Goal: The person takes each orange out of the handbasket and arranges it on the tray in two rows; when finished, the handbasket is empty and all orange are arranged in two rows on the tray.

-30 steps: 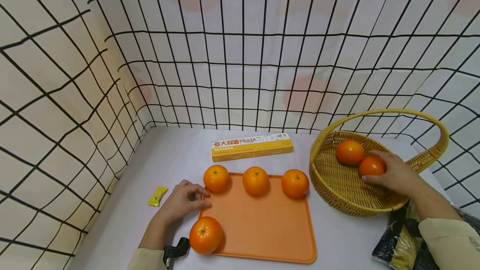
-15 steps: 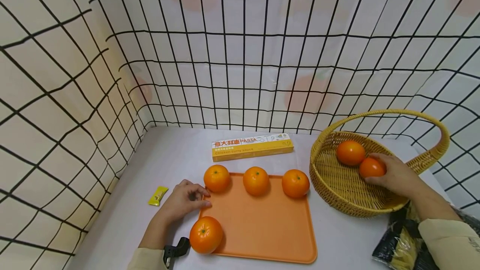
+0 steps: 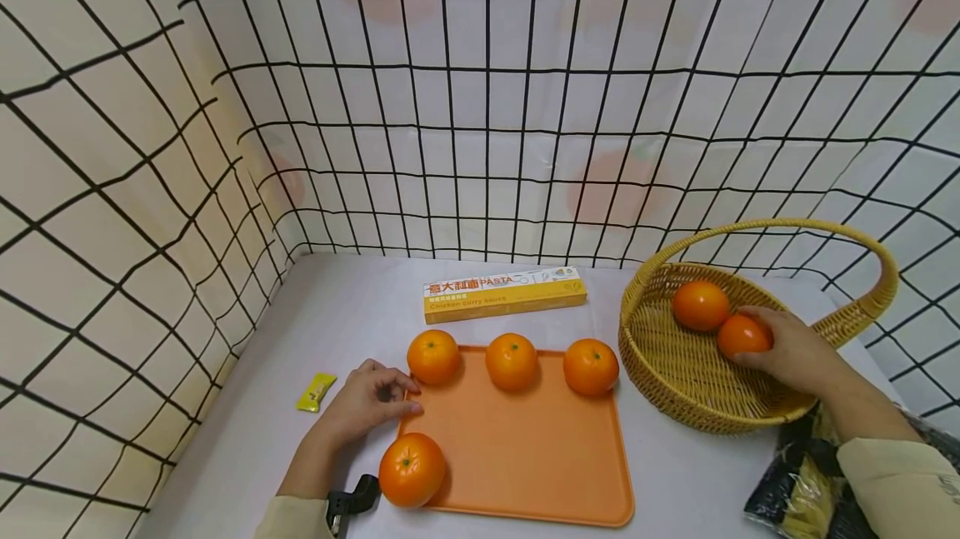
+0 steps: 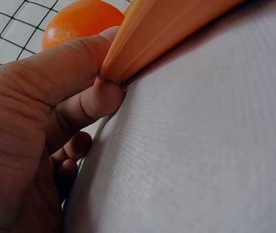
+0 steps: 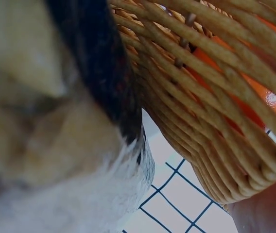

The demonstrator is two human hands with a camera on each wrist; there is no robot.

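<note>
My left hand (image 3: pixel 367 401) pinches the left rim of an orange tray (image 3: pixel 525 447); in the left wrist view the thumb (image 4: pixel 65 63) and a finger hold that edge. Three oranges (image 3: pixel 512 361) sit along the tray's far edge. A larger orange (image 3: pixel 412 470) rests at its near left corner. On the right, my right hand (image 3: pixel 791 347) reaches into a wicker basket (image 3: pixel 637 372) and grips a glossy red-orange fruit (image 3: pixel 744 336), its kind unclear. A second such fruit (image 3: pixel 701 305) lies against it. The right wrist view shows mostly the basket weave (image 5: pixel 201 102), which hides the hand's fingers.
A pasta box (image 3: pixel 504 295) lies behind the tray. A small yellow packet (image 3: pixel 316 391) is left of my left hand. Black and yellow plastic packages (image 3: pixel 802 481) lie below the basket, under my right forearm. Black wire mesh (image 3: pixel 487 131) stands behind and at both sides.
</note>
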